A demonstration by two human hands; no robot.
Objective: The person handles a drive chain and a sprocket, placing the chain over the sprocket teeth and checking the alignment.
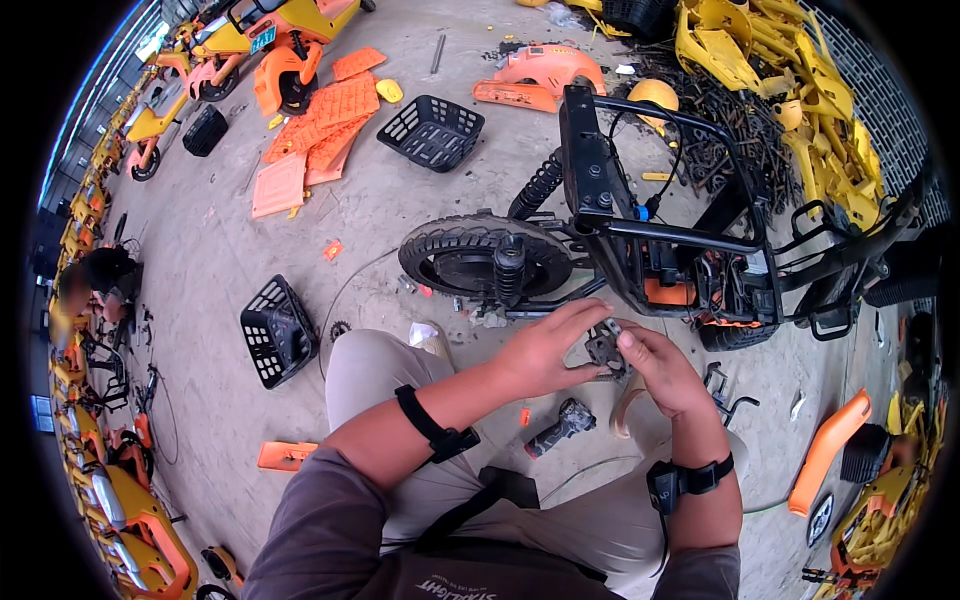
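My left hand [548, 352] curls its fingers and thumb around a small dark metal part [604, 346]. Against its other side my right hand [664, 372] pinches with the thumb on top. Fingers cover much of the part, so its exact kind cannot be made out. Just beyond my hands stands a stripped scooter frame [668, 234], black, with a rear wheel [428, 258] and a coil shock absorber [538, 184]. A grey cordless power tool [562, 428] lies on the floor between my legs, below the hands.
Black plastic baskets [432, 128] [276, 330] stand on the concrete at left. Orange panels [322, 118] are heaped beyond them. Yellow body parts [790, 80] and dark metal pieces [735, 130] pile up at far right. A long orange panel [828, 452] lies right. Another person [105, 275] crouches far left.
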